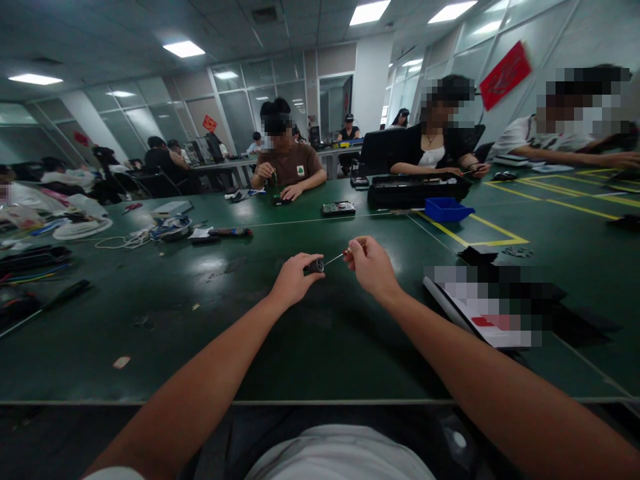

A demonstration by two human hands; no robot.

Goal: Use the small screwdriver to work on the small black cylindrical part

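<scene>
My left hand [291, 280] pinches a small dark cylindrical part [315, 266] between thumb and fingers, just above the green table [210, 313]. My right hand [370, 265] holds a thin metal tool [334, 258] by its handle end. The tool's tip points left and meets the dark part. Both forearms stretch out over the near half of the table.
A flat blurred-out item with dark pieces [487, 307] lies to the right. A blue bin [447, 209] and black tray [413, 189] sit farther back. Cables and tools [165, 230] lie at the left. Several people sit working across the table.
</scene>
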